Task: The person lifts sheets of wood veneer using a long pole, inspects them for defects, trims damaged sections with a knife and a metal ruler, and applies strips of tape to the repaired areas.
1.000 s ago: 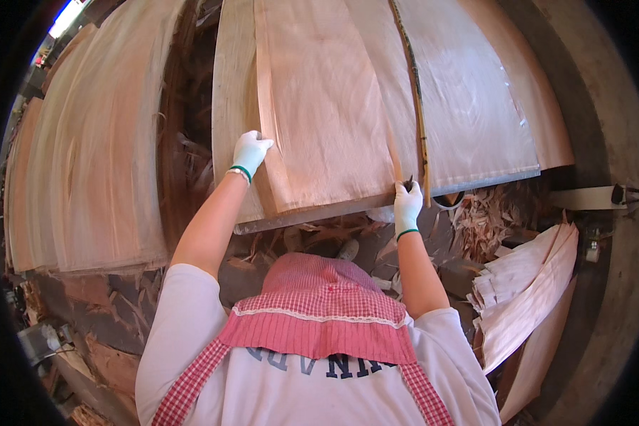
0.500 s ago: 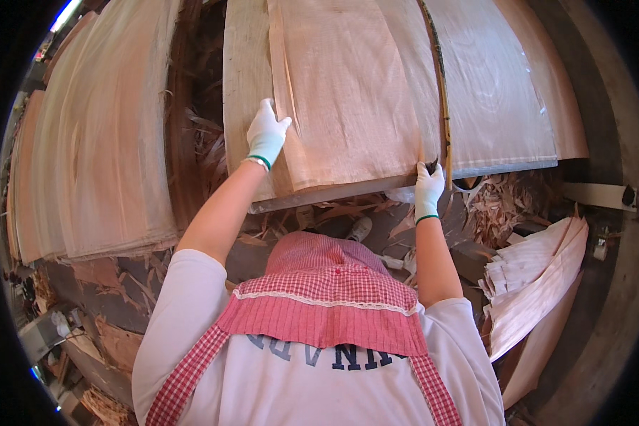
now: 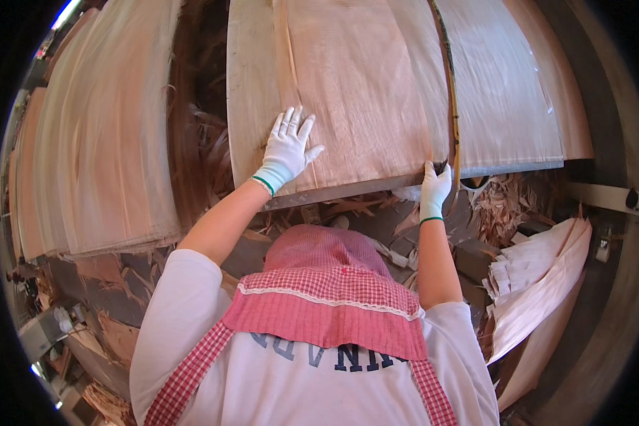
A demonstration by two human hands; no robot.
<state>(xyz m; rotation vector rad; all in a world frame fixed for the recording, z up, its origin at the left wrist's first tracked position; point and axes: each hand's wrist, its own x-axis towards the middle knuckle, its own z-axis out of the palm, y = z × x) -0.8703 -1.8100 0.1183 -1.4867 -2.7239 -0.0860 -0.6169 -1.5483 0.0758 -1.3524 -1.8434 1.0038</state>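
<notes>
In a white glove with a green cuff, my left hand (image 3: 289, 148) lies flat with fingers spread on pale wood veneer sheets (image 3: 355, 92), over the lower end of a narrow raised fold (image 3: 288, 60). My right hand (image 3: 434, 193), gloved the same way, is closed at the near edge of the sheets. Its fingers pinch a small dark object (image 3: 440, 167), whose kind I cannot make out. Just right of that hand, a thin dark and yellowish strip (image 3: 453, 106) runs lengthwise over the sheets.
Another veneer stack (image 3: 106, 142) stands at the left, beyond a dark gap holding scraps. Torn veneer shreds (image 3: 508, 209) lie under the near edge. Loose pale sheets (image 3: 536, 284) lean at the right, near a grey beam (image 3: 600, 195).
My left hand has gone from curled at the fold to spread flat, slightly right and lower. The fold no longer shows below it. My right hand keeps its pinch on the dark object.
</notes>
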